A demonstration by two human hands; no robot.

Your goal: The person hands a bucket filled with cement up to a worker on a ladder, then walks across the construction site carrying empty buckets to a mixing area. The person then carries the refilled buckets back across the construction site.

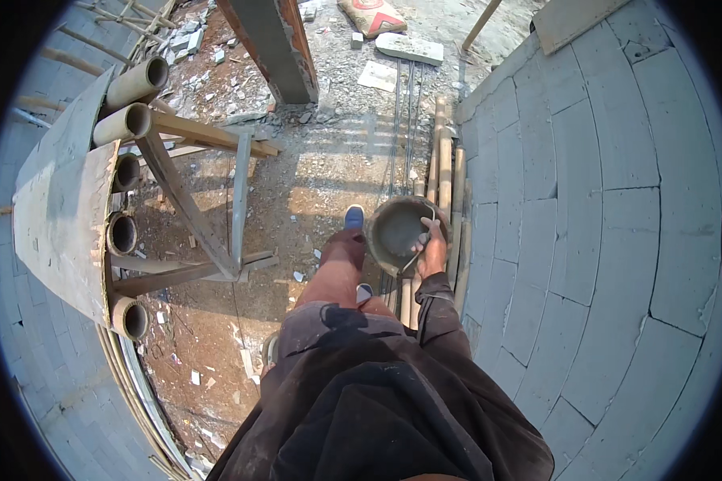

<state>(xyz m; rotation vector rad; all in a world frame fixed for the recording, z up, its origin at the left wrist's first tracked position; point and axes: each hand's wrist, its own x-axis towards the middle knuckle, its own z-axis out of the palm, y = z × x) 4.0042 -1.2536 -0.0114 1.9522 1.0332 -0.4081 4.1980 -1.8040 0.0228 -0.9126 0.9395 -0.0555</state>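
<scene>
My right hand (433,250) grips the thin curved handle of a round, dark bucket (375,230), its fingers closed around the handle over the bucket's right side. Inside the bucket lies smooth wet grey mortar (395,231). The bucket hangs or stands just right of my forward foot in a blue shoe (354,216); whether its base touches the ground cannot be made out. My left hand is out of sight, and the dark shirt covers much of the lower picture.
A grey block wall (569,224) rises close on my right, with bamboo poles (444,160) and thin steel rods (401,112) along its foot. To the left, a board platform with round tubes (123,234) stands on wooden supports (186,200). Ahead are a concrete column (274,52), a sack (373,14) and rubble.
</scene>
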